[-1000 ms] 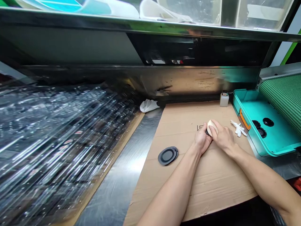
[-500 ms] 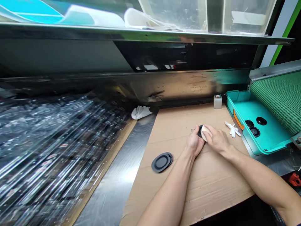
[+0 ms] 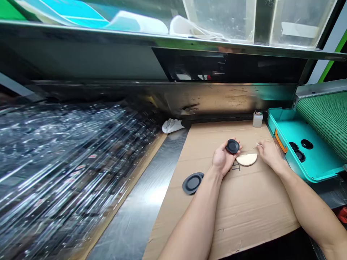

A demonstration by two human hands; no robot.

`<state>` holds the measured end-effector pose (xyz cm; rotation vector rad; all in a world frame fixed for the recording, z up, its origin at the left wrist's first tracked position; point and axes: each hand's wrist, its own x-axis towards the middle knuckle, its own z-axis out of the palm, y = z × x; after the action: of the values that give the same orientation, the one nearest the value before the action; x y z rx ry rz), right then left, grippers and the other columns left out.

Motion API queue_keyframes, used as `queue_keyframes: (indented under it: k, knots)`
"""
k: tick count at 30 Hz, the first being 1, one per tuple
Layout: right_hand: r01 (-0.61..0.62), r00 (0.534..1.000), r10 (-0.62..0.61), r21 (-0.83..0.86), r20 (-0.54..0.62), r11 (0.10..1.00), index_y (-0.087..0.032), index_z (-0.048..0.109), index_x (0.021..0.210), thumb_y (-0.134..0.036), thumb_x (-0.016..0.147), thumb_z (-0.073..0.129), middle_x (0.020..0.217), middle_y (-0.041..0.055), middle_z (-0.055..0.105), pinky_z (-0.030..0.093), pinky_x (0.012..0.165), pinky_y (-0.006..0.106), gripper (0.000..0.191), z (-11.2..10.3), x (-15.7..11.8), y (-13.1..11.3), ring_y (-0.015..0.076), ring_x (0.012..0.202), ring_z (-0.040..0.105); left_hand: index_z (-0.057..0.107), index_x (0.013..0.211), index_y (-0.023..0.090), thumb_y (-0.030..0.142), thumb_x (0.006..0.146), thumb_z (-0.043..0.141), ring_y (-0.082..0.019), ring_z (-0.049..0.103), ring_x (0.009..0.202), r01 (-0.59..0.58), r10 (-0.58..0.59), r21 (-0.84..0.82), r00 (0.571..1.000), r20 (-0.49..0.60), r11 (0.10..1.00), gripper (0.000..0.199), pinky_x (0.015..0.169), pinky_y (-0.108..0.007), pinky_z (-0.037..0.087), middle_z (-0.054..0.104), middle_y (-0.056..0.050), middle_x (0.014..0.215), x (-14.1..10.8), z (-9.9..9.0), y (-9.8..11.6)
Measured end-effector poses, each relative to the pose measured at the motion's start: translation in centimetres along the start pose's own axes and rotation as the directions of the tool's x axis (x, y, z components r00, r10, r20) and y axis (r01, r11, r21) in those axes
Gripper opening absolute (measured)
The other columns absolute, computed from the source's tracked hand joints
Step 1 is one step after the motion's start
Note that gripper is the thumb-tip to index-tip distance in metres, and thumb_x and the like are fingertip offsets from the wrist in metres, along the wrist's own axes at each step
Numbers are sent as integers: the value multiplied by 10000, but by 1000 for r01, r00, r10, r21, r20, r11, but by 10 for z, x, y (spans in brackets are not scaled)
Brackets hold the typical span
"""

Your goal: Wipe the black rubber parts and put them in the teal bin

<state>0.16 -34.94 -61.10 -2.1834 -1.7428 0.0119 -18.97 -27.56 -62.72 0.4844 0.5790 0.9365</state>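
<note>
In my left hand, turned palm up above the cardboard, lies a small round black part with a recessed middle; the fingers curl behind it. My right hand is at the right side of the cardboard, fingers pinched on a white cloth, of which only a small bit shows. Between the hands a cream half-round pad lies flat. Left of my left forearm sit dark grey oval plates, partly overlapping and partly hidden by the arm.
Cardboard covers the metal bench. A teal tray with several black round parts stands right, beside a green conveyor belt. A small bottle stands behind. Clear-wrapped stacks fill the left; a white glove lies near them.
My right hand has left the black part, put the cream pad down on the cardboard and moved right to the white cloth. My left hand still holds the black part. The view has shifted slightly.
</note>
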Motion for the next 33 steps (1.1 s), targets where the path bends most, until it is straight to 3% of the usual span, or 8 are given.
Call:
queue_keyframes:
  k: [3, 7, 12, 15, 19, 27, 33]
  knots:
    - [228, 974, -220, 248, -61, 942, -200, 692, 990, -268, 1018, 485, 990, 68, 719, 440, 819, 266, 219, 1, -4, -15, 191, 931, 649, 674, 940, 83, 454, 984, 451, -143, 585, 482, 150, -149, 151, 989, -17, 977, 435, 370, -218, 348, 730, -186, 824, -1, -1, -1]
    - [336, 940, -333, 391, -77, 857, -206, 665, 971, -240, 1016, 461, 953, 33, 692, 432, 786, 246, 212, 2, -10, -28, 162, 882, 627, 676, 841, 98, 616, 960, 418, -80, 408, 307, 260, -256, 324, 965, -56, 910, 591, 285, -187, 161, 700, -154, 639, -8, 3, -1]
    - [333, 942, -328, 335, -73, 882, -199, 671, 993, -273, 1016, 451, 933, 48, 659, 439, 773, 255, 233, 7, -12, -38, 169, 841, 610, 593, 656, 160, 707, 933, 400, -76, 373, 248, 191, -171, 479, 981, -85, 857, 643, 280, -176, 145, 603, -83, 457, -15, 14, -11]
    - [344, 939, -334, 245, -85, 906, -197, 686, 997, -305, 1013, 468, 925, 53, 641, 430, 752, 258, 243, 11, -11, -41, 172, 816, 596, 587, 648, 173, 695, 924, 459, -86, 378, 235, 164, -138, 513, 986, -89, 842, 604, 278, -188, 158, 571, -61, 412, -15, 15, -19]
    - [328, 944, -328, 149, -27, 933, -204, 689, 899, -292, 1001, 470, 886, 47, 639, 411, 741, 258, 257, 10, -9, -36, 169, 787, 576, 592, 639, 172, 708, 926, 436, -88, 366, 223, 160, -132, 564, 987, -91, 810, 627, 280, -205, 139, 579, -66, 415, -14, 12, -23]
    - [383, 919, -395, 221, 11, 897, -182, 675, 800, -207, 940, 489, 792, 30, 627, 376, 705, 253, 234, 2, -6, -30, 154, 739, 556, 607, 664, 162, 756, 932, 274, -89, 336, 261, 143, -148, 746, 987, -60, 651, 732, 304, -236, 154, 643, -88, 512, -19, 16, -18]
    - [365, 920, -370, 59, 128, 929, -199, 695, 748, -241, 911, 539, 806, 34, 663, 288, 644, 295, 229, -14, -4, -37, 166, 713, 537, 619, 618, 167, 790, 904, 283, -101, 335, 270, 108, -134, 811, 990, -37, 575, 763, 322, -261, 151, 643, -108, 507, -16, 15, -20]
